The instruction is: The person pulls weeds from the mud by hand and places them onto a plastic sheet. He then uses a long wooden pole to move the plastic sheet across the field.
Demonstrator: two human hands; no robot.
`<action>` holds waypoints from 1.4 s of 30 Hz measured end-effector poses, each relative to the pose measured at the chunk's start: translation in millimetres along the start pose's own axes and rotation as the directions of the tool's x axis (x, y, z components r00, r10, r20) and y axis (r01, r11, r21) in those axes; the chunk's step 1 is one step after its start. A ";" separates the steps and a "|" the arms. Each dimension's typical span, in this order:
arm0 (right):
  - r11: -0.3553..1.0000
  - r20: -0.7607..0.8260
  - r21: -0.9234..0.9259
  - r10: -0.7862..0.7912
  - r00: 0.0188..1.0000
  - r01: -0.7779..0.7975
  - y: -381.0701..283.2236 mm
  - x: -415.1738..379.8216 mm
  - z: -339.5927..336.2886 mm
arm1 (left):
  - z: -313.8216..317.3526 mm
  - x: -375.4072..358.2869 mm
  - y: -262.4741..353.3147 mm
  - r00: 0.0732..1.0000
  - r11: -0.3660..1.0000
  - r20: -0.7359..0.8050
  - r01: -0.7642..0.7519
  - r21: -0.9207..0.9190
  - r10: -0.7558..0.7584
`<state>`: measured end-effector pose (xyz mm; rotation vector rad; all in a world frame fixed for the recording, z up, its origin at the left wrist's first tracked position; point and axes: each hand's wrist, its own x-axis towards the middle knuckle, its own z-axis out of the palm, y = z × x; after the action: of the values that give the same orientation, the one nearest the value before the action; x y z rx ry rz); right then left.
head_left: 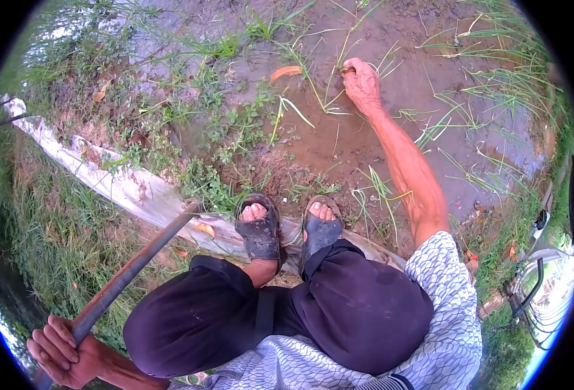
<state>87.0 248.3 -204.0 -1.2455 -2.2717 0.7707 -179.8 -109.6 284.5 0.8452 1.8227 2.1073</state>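
Note:
My left hand (64, 354) is closed round a long wooden handle (127, 273), which slants up to the right. The handle's upper end rests near a pale sheet strip on the ground, and its lower end leaves the view. My right hand (361, 84) reaches far forward over shallow muddy water (339, 143). Its fingers are curled together, and what they hold, if anything, is too small to make out. Thin green shoots (329, 97) stand just left of that hand. An orange-brown leaf (285, 73) lies a little farther left.
A pale sheet strip (131, 185) runs along the edge between grass and mud. My feet, in dark sandals (259, 227), are at that edge. Low weeds (222, 143) grow on the left, with more green shoots (488, 97) in the wet ground on the right.

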 end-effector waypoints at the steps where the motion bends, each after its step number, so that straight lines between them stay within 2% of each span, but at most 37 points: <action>1: 0.972 0.031 0.174 0.152 0.988 -0.155 -0.2 -2.5 -1.8 | -0.3 -0.2 0.0 1.000 1.000 0.002 0.001 -0.005 -0.001; 3: 0.758 0.167 0.478 0.417 0.893 -0.443 -24.2 -5.9 -18.0 | -1.1 0.1 0.8 1.000 1.000 0.007 0.001 -0.008 -0.001; 7: 0.624 0.318 0.537 0.473 0.822 -0.567 -23.0 -21.7 -33.2 | -0.8 0.5 -1.2 1.000 1.000 0.009 -0.011 -0.014 0.011; 8: 0.647 0.383 0.468 0.465 0.798 -0.602 -32.1 -27.5 -37.3 | -0.3 0.0 -1.3 1.000 1.000 0.010 -0.015 -0.014 0.015; 11: 0.935 0.328 0.201 0.217 0.919 -0.292 -18.9 -37.9 -22.3 | 3.0 -0.6 -2.1 0.999 0.999 -0.024 -0.033 0.021 0.033; 12: 0.956 0.283 0.173 0.183 0.941 -0.238 -13.7 -35.1 -13.4 | 2.7 -0.8 -1.8 1.000 1.000 -0.017 -0.026 0.015 0.026; 15: 0.989 0.099 0.007 -0.147 0.984 0.147 -22.1 -22.3 3.2 | -3.0 1.0 1.7 1.000 1.000 0.026 0.007 -0.026 -0.006; 16: 0.997 0.152 0.000 -0.080 0.985 0.081 -29.0 -21.7 5.7 | -7.9 2.6 3.0 0.998 0.998 0.051 0.025 -0.058 -0.022; 19: 0.975 0.356 -0.195 -0.029 0.934 0.105 -36.4 -14.9 10.8 | -3.6 1.3 0.5 0.999 0.998 0.037 0.015 -0.055 -0.013; 20: 0.977 0.349 -0.189 -0.032 0.937 0.104 -38.6 -13.7 12.3 | -0.6 0.6 -0.5 1.000 0.999 0.017 0.000 -0.034 0.001; 24: 0.997 0.164 0.027 -0.080 0.983 0.076 -43.4 -2.2 23.6 | 0.9 -0.7 -1.5 1.000 1.000 -0.019 -0.020 0.002 0.020; 27: 0.992 0.229 -0.053 -0.100 0.968 0.115 -51.0 24.3 25.6 | -0.1 -0.3 -0.8 1.000 0.999 -0.019 -0.006 -0.033 0.006; 28: 0.983 0.208 -0.068 -0.151 0.966 0.169 -46.1 33.1 35.4 | 0.4 -0.3 -0.5 1.000 0.999 -0.019 0.000 -0.043 -0.001; 32: 0.955 0.254 0.029 -0.292 0.922 0.295 -47.4 55.9 52.1 | -1.0 0.0 -0.8 1.000 0.998 -0.023 -0.005 -0.055 0.004; 35: 0.976 0.375 -0.008 -0.197 0.906 0.216 -60.7 58.2 50.9 | -1.3 -0.3 -0.6 0.999 0.998 -0.031 -0.009 -0.054 0.007; 38: 0.985 0.263 0.024 -0.173 0.949 0.173 -64.8 57.6 61.1 | 3.0 -0.6 -2.7 0.998 0.999 -0.053 -0.028 -0.039 0.026; 42: 0.986 0.271 -0.050 -0.141 0.952 0.161 -67.6 55.9 62.2 | -0.8 -0.7 -0.6 0.999 0.998 -0.043 -0.020 -0.051 0.017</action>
<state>-20.5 250.3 -200.6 -1.0338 -2.5971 0.8498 -179.8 -110.5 283.7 0.8139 1.7791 2.1901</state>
